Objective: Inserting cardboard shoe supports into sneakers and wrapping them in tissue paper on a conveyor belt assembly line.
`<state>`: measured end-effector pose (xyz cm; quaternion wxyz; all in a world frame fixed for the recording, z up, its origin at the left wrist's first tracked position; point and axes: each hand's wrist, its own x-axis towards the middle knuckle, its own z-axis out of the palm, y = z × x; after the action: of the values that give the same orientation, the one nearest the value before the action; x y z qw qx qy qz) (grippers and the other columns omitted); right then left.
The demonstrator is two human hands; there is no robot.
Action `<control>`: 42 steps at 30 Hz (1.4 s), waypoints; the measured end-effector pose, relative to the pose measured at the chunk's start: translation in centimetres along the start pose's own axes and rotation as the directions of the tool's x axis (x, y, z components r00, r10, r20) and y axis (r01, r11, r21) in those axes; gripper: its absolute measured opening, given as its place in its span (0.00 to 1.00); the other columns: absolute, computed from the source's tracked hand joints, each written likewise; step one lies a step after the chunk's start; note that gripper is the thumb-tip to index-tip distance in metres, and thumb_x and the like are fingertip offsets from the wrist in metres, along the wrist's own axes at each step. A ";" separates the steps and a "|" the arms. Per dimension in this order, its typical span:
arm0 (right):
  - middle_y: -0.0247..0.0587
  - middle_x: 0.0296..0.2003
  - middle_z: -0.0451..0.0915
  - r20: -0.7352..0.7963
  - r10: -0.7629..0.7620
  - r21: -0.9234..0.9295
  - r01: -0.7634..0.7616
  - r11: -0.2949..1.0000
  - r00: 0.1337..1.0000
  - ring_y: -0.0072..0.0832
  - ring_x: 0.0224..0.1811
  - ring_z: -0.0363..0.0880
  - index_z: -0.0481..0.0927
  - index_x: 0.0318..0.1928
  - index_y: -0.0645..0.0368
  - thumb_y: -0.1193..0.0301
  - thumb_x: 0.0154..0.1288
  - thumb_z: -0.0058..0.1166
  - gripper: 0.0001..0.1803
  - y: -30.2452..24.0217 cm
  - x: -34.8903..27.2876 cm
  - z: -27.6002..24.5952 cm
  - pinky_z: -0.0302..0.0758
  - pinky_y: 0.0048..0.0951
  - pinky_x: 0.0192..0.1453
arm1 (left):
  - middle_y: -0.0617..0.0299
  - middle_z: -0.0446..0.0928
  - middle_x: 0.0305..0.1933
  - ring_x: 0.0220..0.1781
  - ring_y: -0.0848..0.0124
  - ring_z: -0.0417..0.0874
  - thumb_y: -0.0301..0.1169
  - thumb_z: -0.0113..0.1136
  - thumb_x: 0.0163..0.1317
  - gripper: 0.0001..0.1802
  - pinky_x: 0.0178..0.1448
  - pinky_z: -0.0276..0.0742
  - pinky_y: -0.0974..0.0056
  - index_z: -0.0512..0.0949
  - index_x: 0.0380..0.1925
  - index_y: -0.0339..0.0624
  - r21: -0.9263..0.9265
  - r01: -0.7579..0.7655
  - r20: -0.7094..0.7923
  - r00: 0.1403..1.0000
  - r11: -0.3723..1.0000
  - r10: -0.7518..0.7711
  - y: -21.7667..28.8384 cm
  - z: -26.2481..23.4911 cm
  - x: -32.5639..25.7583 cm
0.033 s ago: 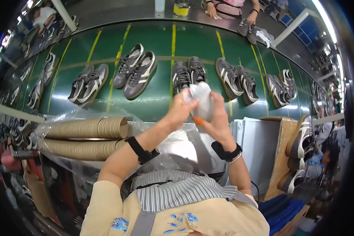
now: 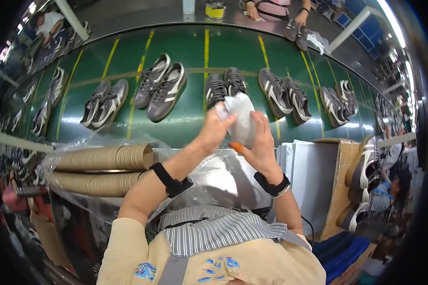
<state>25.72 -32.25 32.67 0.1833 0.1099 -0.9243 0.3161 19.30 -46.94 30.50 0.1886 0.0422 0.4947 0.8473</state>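
Above the near edge of the green belt I hold a pale, rounded wad of what looks like white paper (image 2: 241,116). My left hand (image 2: 214,130) is closed on the wad's left side, its thumb pressed against it. My right hand (image 2: 261,147) curves round the right side, with an orange covering on the thumb. Just beyond the wad, a pair of dark grey sneakers (image 2: 216,90) with black laces stands on the belt, partly hidden by the wad.
The green belt (image 2: 176,130) carries more striped sneaker pairs, including grey sneakers (image 2: 166,92) to the left and dark sneakers (image 2: 276,92) to the right. Ridged brown rolls (image 2: 100,158) in clear plastic lie near left. A cardboard box (image 2: 335,190) stands near right. Across the belt, a co-worker's hand (image 2: 302,18) touches shoes.
The wad has tilted slightly and shows more of its broad face between my hands. The whole view has shifted a little. Both hands stay on the wad.
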 end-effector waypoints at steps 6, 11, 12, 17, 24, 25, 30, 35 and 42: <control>0.52 0.48 0.78 -0.209 0.163 0.218 -0.116 0.969 0.964 0.47 0.48 0.80 0.71 0.58 0.63 0.68 0.45 0.74 0.38 1.8 0.9 2.3 0.77 0.38 0.52 | 0.60 0.76 0.55 0.58 0.67 0.77 0.31 0.55 0.69 0.17 0.61 0.73 0.60 0.70 0.55 0.38 -0.358 0.305 0.245 0.943 0.883 -0.226 1.2 -1.5 3.6; 0.50 0.35 0.84 0.012 0.478 0.246 -0.466 0.850 0.878 0.39 0.37 0.85 0.75 0.46 0.64 0.77 0.45 0.68 0.24 4.6 0.4 3.0 0.79 0.33 0.40 | 0.60 0.72 0.59 0.62 0.69 0.72 0.16 0.56 0.49 0.34 0.63 0.70 0.61 0.64 0.60 0.40 0.442 0.244 0.398 0.809 0.863 -0.432 0.7 -8.4 10.4; 0.50 0.33 0.84 0.142 0.601 0.246 -0.616 0.748 0.786 0.38 0.36 0.86 0.75 0.44 0.65 0.78 0.45 0.67 0.22 6.0 0.4 2.9 0.79 0.33 0.38 | 0.58 0.72 0.58 0.61 0.65 0.74 0.16 0.57 0.46 0.34 0.60 0.71 0.61 0.63 0.57 0.40 0.614 0.177 0.254 0.878 0.769 -0.405 -0.2 -8.8 11.8; 0.50 0.31 0.83 0.393 0.714 0.134 -0.805 0.578 0.579 0.33 0.29 0.82 0.72 0.41 0.64 0.74 0.40 0.72 0.27 9.0 4.1 6.6 0.78 0.35 0.34 | 0.49 0.72 0.48 0.51 0.48 0.75 0.26 0.66 0.44 0.31 0.52 0.74 0.52 0.64 0.51 0.42 0.835 -0.545 0.549 0.820 -0.076 0.163 -5.7 -13.3 16.4; 0.55 0.27 0.80 0.219 0.436 -0.519 -0.274 0.809 0.873 0.55 0.29 0.81 0.64 0.43 0.63 0.74 0.45 0.63 0.25 7.3 10.0 15.1 0.79 0.47 0.34 | 0.46 0.74 0.39 0.41 0.43 0.78 0.34 0.65 0.50 0.22 0.45 0.75 0.47 0.67 0.41 0.38 0.765 -0.639 0.644 0.761 0.084 -0.078 -3.0 -12.4 18.8; 0.55 0.27 0.80 0.219 0.436 -0.525 -0.272 0.806 0.873 0.55 0.29 0.81 0.64 0.43 0.63 0.74 0.45 0.63 0.25 7.6 10.0 15.5 0.79 0.47 0.34 | 0.47 0.74 0.36 0.39 0.44 0.78 0.35 0.66 0.49 0.20 0.42 0.75 0.48 0.70 0.36 0.36 0.747 -0.648 0.653 0.757 0.147 0.016 -3.1 -12.6 19.1; 0.56 0.40 0.75 0.284 0.310 -0.274 -0.233 0.933 0.907 0.50 0.46 0.77 0.66 0.44 0.65 0.64 0.52 0.67 0.27 5.7 7.1 14.5 0.75 0.48 0.47 | 0.49 0.74 0.31 0.35 0.47 0.78 0.37 0.68 0.48 0.19 0.39 0.74 0.50 0.71 0.29 0.35 0.725 -0.668 0.676 0.737 0.169 0.010 -1.7 -14.8 19.1; 0.52 0.38 0.72 0.073 0.219 -0.405 -0.172 0.898 0.973 0.47 0.43 0.74 0.69 0.46 0.64 0.67 0.54 0.64 0.24 8.0 8.2 17.2 0.71 0.46 0.48 | 0.48 0.74 0.32 0.36 0.46 0.78 0.37 0.67 0.51 0.18 0.39 0.74 0.50 0.72 0.30 0.34 0.718 -0.649 0.672 0.740 0.250 -0.009 -2.5 -13.8 20.2; 0.58 0.38 0.79 0.375 0.306 -0.044 -0.313 0.949 0.875 0.57 0.39 0.78 0.71 0.47 0.65 0.74 0.56 0.61 0.19 7.6 9.0 12.9 0.75 0.48 0.42 | 0.50 0.74 0.33 0.37 0.48 0.78 0.39 0.69 0.50 0.20 0.40 0.73 0.50 0.72 0.30 0.34 0.710 -0.644 0.674 0.739 0.285 -0.010 -2.0 -15.7 19.8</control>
<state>11.59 -35.21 22.73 -0.0515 0.0210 -0.9448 0.3228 -2.53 -51.79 18.55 0.0820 0.4897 0.7788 0.3833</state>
